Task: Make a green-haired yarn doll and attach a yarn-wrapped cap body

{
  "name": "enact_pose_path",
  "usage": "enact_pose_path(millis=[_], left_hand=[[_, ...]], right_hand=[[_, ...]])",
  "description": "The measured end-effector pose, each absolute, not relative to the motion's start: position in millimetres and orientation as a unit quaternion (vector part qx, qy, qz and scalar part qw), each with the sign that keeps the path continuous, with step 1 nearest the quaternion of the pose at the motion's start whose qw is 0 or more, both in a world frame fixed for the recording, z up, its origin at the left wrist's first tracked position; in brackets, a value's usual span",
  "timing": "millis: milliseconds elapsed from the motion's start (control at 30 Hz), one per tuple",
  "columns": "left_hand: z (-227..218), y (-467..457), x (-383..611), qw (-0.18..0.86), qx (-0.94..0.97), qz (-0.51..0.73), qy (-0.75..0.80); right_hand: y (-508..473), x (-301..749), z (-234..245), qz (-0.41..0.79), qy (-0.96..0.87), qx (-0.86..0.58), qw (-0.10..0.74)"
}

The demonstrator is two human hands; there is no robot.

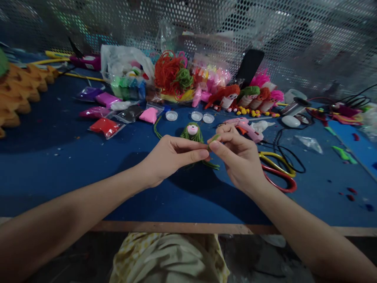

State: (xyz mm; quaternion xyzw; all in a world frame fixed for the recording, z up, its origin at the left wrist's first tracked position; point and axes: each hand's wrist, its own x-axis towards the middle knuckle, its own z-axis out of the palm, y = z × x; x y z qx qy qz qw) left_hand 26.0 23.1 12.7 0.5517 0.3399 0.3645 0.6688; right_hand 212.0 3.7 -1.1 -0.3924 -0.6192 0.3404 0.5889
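My left hand (pixel 173 155) and my right hand (pixel 235 151) meet over the blue table (pixel 59 157), both pinched on a small piece of green yarn (pixel 213 138). Strands of the same green yarn trail down to the table below my fingers. Just behind my hands lies a small doll head (pixel 193 131) with a pink face and green yarn hair.
Red-and-yellow scissors (pixel 279 173) and a pink glue gun (pixel 247 127) lie right of my right hand. Coloured bags of material (pixel 106 126), yarn bundles (pixel 172 72), finished dolls (pixel 244 96) and white lids (pixel 171 115) line the back. Orange shapes (pixel 20 90) sit far left.
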Motion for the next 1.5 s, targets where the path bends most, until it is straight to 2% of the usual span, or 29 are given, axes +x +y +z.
enact_pose_path(millis=[267,367,433,600,800,1000,1167,1267,1333,1500], left_hand=[[13.1,28.7,22.5,0.669,0.559,0.335,0.357],[11.5,30.9,23.1,0.689,0.51,0.364,0.364],[11.6,31.5,24.3,0.71,0.464,0.383,0.366],[13.7,29.8,28.1,0.752,0.399,0.404,0.335],[11.2,27.4,30.5,0.777,0.361,0.395,0.331],[7.2,28.3,30.1,0.767,0.381,0.401,0.324],[6.2,28.3,29.8,0.77,0.361,0.407,0.334],[7.1,28.8,29.9,0.779,0.343,0.407,0.331],[7.7,29.6,29.8,0.775,0.344,0.417,0.328],[8.2,29.9,28.0,0.727,0.406,0.431,0.347]], right_hand=[[2.9,209.8,-2.3,0.355,-0.554,-0.43,0.618],[1.0,210.1,-1.7,0.307,-0.576,-0.434,0.622],[0.0,211.7,0.0,0.231,-0.635,-0.408,0.613],[0.2,216.7,2.2,-0.022,-0.804,-0.299,0.513],[0.1,227.1,-2.9,-0.039,-0.865,-0.286,0.41],[0.1,233.6,1.7,-0.116,-0.904,-0.246,0.331],[1.9,232.7,8.0,-0.097,-0.911,-0.207,0.343],[2.9,232.2,7.6,-0.157,-0.904,-0.18,0.354],[2.4,230.6,7.1,-0.156,-0.891,-0.184,0.386],[-3.3,220.3,8.4,0.061,-0.795,-0.342,0.497]])
